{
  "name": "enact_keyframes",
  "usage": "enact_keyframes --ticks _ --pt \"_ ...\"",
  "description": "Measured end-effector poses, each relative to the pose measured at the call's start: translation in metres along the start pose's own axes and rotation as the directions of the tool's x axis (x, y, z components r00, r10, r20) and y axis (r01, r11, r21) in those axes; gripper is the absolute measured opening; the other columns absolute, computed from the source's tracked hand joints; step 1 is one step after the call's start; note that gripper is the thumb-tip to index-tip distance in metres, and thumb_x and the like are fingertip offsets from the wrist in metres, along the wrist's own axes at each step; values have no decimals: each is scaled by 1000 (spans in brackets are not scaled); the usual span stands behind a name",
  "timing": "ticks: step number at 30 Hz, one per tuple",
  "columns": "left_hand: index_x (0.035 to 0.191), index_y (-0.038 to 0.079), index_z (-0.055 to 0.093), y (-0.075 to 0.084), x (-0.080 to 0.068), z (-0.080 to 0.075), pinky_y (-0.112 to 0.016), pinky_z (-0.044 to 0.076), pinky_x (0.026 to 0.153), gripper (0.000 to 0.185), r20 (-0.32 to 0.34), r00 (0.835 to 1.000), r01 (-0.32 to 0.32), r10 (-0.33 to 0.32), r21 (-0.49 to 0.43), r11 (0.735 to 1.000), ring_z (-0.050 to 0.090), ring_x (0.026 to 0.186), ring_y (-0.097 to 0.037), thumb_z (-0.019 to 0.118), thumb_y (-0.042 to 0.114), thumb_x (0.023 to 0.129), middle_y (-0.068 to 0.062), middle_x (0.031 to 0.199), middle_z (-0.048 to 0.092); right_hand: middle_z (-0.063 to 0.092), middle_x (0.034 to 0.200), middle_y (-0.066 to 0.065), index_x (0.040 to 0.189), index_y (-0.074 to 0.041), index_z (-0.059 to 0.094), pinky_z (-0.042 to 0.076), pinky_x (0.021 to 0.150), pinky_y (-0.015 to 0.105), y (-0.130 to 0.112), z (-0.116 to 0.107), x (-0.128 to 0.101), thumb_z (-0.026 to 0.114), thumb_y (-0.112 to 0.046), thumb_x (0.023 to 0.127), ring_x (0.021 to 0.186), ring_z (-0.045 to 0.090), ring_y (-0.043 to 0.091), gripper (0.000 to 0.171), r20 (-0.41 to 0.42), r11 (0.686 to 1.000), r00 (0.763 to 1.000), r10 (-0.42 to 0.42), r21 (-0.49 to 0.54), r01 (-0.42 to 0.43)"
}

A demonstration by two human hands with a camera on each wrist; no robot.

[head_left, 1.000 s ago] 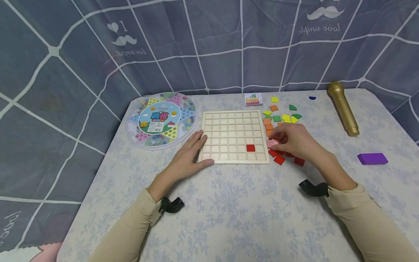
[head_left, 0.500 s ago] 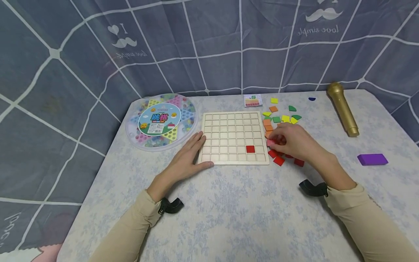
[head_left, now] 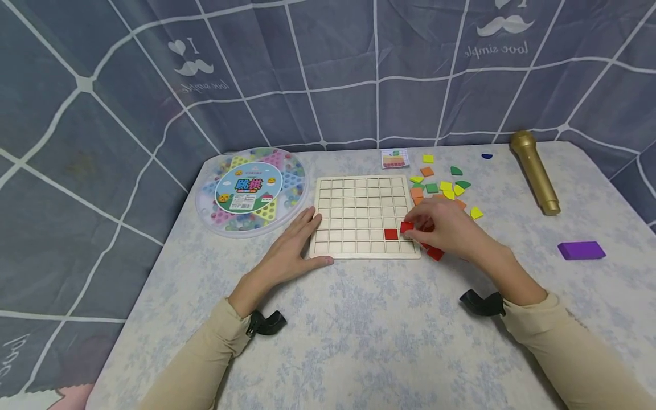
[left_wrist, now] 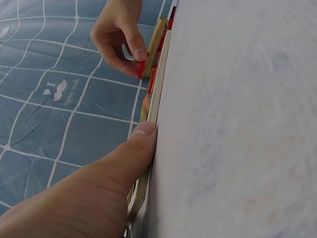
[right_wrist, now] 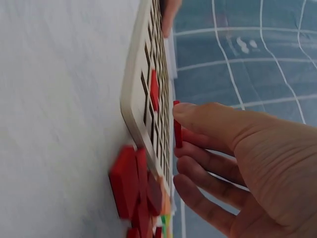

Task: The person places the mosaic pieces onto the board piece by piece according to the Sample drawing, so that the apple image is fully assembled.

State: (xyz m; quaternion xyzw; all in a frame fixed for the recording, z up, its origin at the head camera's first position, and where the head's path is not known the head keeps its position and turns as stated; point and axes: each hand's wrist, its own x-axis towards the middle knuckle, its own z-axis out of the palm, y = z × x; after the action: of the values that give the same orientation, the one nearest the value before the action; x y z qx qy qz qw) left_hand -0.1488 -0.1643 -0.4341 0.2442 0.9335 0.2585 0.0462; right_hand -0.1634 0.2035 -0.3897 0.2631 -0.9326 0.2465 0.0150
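Note:
A pale wooden grid board point(head_left: 353, 216) lies on the table with one red square tile point(head_left: 391, 234) set in a cell near its lower right. My left hand point(head_left: 289, 245) rests along the board's left edge, fingers straight and thumb at the near corner. Between thumb and fingers my right hand point(head_left: 451, 228) pinches another red tile point(right_wrist: 177, 124), held just above the board's right side, beside the placed tile. In the right wrist view a gap shows between the held tile and the grid. Loose red tiles point(right_wrist: 131, 181) lie by the board's right edge, partly hidden under my right hand.
Orange, yellow and green pieces point(head_left: 432, 188) lie scattered right of the board. A small pattern card point(head_left: 394, 159) sits behind it. A round Chinese checkers set point(head_left: 251, 191) is at left; a gold microphone point(head_left: 535, 173) and purple block point(head_left: 581, 250) are at right.
My right hand has moved left from the pile to over the board's right side, carrying a red tile. My left hand has stayed on the board's left edge.

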Motion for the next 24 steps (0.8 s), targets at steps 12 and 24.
enact_keyframes --ticks 12,24 --pt "168 7 24 0 -1 -1 -55 21 131 105 0 1000 8 -8 7 1000 9 165 -28 79 54 91 -10 178 13 73 91 -1 105 -11 81 52 73 32 -24 24 3 91 -18 84 83 62 18 24 -39 992 996 -83 95 87" --pt "168 8 25 1 -1 -1 -56 23 130 105 -7 1000 -6 6 6 1000 10 165 -29 80 52 91 -10 178 14 73 98 -1 108 -13 80 56 75 31 -36 41 0 90 -16 85 86 64 15 25 -36 994 995 -88 64 90"
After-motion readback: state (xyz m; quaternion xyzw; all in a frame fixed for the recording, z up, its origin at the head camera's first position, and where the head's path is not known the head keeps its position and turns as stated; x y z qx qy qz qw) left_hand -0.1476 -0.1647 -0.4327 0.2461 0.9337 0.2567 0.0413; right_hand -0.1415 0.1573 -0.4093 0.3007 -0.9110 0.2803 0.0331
